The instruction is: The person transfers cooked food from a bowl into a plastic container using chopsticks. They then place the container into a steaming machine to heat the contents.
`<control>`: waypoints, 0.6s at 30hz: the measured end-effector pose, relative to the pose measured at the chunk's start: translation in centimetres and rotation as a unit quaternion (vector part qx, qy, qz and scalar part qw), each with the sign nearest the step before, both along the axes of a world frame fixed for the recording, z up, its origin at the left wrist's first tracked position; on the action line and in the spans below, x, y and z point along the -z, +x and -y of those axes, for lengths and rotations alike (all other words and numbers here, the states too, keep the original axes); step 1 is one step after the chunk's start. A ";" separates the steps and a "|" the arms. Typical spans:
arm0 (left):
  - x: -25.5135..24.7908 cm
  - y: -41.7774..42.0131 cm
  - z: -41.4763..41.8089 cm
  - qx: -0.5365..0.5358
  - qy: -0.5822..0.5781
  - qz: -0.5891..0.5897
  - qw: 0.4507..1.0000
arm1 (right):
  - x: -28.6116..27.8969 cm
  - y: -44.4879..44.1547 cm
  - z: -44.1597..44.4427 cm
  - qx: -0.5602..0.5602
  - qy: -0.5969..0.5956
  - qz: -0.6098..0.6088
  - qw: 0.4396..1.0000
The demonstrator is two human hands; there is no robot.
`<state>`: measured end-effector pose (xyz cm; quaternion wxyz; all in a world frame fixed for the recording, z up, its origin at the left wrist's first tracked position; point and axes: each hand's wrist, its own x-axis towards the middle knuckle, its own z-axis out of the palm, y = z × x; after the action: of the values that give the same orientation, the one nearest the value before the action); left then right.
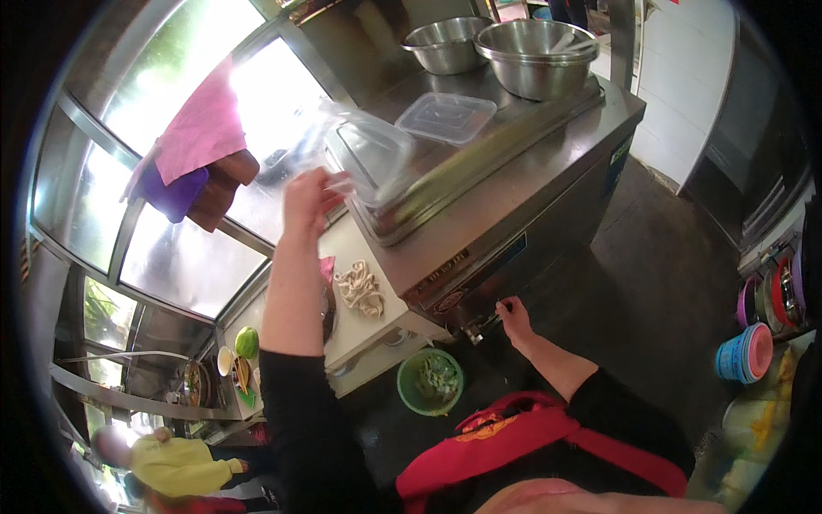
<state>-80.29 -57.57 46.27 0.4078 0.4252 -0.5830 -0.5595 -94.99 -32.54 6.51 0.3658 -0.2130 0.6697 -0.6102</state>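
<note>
My left hand grips a clear plastic container by its near edge, over the left end of a stainless-steel unit. Motion blurs the container, so its exact shape is hard to make out. Beyond it, a clear rectangular plastic lid or shallow box lies on the steel top. Down by the unit's front panel is my right hand, fingers curled, close to a metal valve. Whether those fingers hold the valve's lever cannot be made out.
Steel bowls stand at the unit's far end. A green basin with vegetable scraps sits on the floor. A crumpled cloth lies on the white counter. Pink cloth hangs at the window. A person stands lower left.
</note>
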 end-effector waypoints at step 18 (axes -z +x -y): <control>30.6 20.9 -25.7 0.025 0.396 -0.192 0.898 | 10.9 -15.9 -43.8 0.358 -0.079 0.267 0.892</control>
<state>-59.38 -31.86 15.63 0.2955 0.4216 -0.2340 -0.8247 -110.91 11.29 -4.44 0.2697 0.1835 0.5279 -0.7842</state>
